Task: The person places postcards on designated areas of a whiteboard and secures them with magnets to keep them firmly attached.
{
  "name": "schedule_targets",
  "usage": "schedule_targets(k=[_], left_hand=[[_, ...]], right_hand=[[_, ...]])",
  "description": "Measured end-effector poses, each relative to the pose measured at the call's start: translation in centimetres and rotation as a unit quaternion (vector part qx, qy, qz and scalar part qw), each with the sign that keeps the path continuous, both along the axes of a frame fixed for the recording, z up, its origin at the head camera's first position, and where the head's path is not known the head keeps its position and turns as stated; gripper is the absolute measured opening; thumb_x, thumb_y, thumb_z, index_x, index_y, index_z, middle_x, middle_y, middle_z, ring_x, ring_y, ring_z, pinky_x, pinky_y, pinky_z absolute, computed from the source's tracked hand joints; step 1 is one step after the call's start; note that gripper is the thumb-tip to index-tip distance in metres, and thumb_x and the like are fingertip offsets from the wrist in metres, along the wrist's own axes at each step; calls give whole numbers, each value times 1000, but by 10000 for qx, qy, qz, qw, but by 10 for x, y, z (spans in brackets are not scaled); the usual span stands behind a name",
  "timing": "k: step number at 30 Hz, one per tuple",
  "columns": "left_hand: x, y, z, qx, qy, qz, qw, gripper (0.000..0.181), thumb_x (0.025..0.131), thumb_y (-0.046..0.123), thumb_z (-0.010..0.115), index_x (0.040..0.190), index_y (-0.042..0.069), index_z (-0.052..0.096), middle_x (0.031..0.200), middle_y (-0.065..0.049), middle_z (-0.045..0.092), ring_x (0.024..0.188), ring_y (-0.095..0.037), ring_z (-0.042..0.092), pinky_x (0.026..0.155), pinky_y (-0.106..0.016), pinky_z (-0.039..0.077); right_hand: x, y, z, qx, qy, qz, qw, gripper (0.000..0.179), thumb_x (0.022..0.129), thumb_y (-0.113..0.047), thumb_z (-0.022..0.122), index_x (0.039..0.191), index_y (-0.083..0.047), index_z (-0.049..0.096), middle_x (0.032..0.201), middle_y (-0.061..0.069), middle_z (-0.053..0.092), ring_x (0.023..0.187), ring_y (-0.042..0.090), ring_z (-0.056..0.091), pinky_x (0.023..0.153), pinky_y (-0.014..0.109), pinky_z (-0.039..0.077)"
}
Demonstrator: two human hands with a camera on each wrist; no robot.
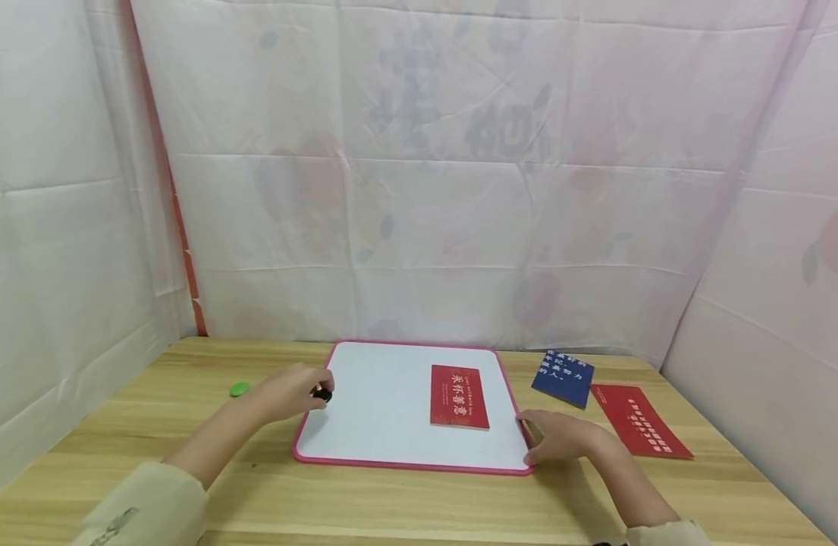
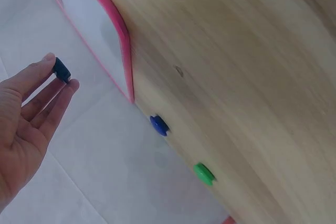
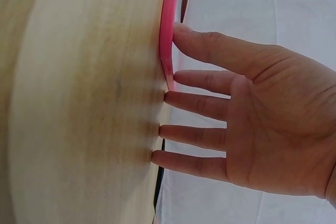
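Note:
My left hand (image 1: 297, 390) pinches a small dark round magnet (image 2: 61, 70) between thumb and fingertips, above the left edge of a whiteboard (image 1: 378, 409) with a pink frame. At the board's right edge, my right hand (image 1: 562, 437) has its fingers spread and straight. Its thumb rests against the pink frame (image 3: 167, 24), while the other fingertips reach down to the edge and the tabletop. On the right half of the board lies a red card (image 1: 459, 396) with white lettering.
A green magnet (image 1: 239, 389) sits on the wooden table (image 1: 364, 504) left of the board. A blue magnet (image 2: 159, 125) shows near it in the left wrist view. To the right lie a blue card (image 1: 563, 378) and another red card (image 1: 641, 422). White cloth (image 1: 432, 227) hangs around the table.

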State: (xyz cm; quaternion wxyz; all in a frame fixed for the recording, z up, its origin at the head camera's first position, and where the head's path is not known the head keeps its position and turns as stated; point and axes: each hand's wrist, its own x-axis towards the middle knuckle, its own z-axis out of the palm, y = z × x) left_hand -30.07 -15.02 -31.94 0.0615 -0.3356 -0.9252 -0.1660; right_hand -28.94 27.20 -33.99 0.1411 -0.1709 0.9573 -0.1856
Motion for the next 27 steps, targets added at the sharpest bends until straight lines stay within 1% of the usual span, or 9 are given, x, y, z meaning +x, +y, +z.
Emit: schedule_targets(k=[4,7,10,15,17,23,27], left_hand=[[-5,6,-1,-49,11,-78,10000,15,75,1,73,82,6,61,76,3,59,69,-10,56,62,-25,49],[-9,9,-2,-78,-61,-83,9999,15,75,1,73,82,5,61,76,3,59,70,-11,56,64,-26,49],[-13,13,-2,-82,-45,-102,9999,15,75,0,73,81,4,60,76,2,58,69,-12,56,65,-26,49],[-20,25,1,-129,-84,-118,9998,13,76,-1,72,81,3,61,76,0,59,69,-12,55,66,-25,50],[-22,31,4,-211,-59,-159,9996,11,77,0,72,82,2,62,76,-1,60,68,-11,55,65,-24,49],[-26,47,10,-325,92,-413,9986,8,78,-2,69,81,2,62,76,1,60,69,-11,56,66,-24,48],[-27,57,12,-393,21,-357,9986,7,79,0,68,82,4,63,76,3,59,71,-12,55,67,-25,47]], right_hand=[[-1,-1,0,-39,-6,47,10000,67,73,-18,75,129,4,46,128,24,46,119,43,37,96,59,28],[-1,-2,1,-20,-2,44,10000,67,74,-18,76,129,4,46,128,24,46,120,43,37,96,59,28],[-1,-3,1,40,17,6,10000,67,74,-19,76,129,3,46,128,22,46,120,42,38,96,59,28],[-1,-3,3,63,40,-17,10000,66,73,-18,76,129,3,46,128,23,46,119,42,38,96,59,28],[0,-3,2,39,46,2,10000,66,73,-17,76,129,4,46,128,24,46,119,43,38,96,59,28],[-1,-1,0,-28,18,-20,10000,67,73,-17,76,129,4,46,128,23,46,119,42,38,96,59,28],[-1,0,-3,-22,24,-36,10000,67,73,-17,76,129,3,46,128,23,46,119,42,38,97,59,28]])
